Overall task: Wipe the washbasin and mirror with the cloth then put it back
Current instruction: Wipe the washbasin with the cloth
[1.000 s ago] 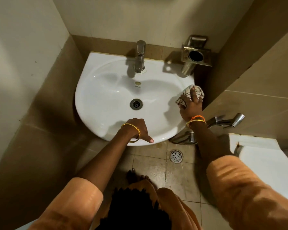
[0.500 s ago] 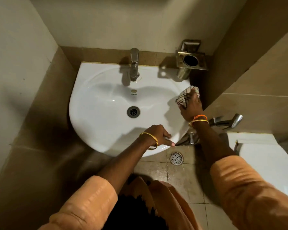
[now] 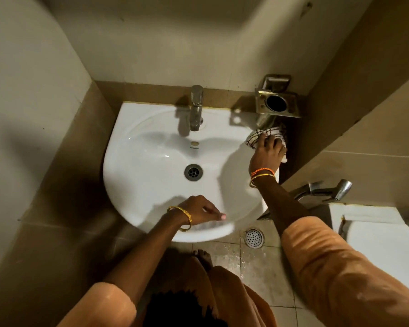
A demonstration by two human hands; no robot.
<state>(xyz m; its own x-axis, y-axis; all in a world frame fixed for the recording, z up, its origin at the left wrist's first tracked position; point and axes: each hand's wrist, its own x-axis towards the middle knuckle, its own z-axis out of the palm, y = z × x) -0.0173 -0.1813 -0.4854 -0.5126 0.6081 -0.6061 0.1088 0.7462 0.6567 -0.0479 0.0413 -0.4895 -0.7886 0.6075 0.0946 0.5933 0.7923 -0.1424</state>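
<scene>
The right hand [image 3: 267, 153] grips the white checked cloth [image 3: 261, 135] at the white round washbasin's [image 3: 151, 166] two o'clock rim and should press flat and rub slowly.

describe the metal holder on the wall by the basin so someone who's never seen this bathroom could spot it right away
Start at the white washbasin and find its tap. Look to the tap's right, at the basin's back right corner, just above the checked cloth under the right hand. The metal holder is the only wall fitting with a square plate and a round dark hole.

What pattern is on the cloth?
The cloth is white with a dark checked grid, seen in the head view under the right hand.
</scene>
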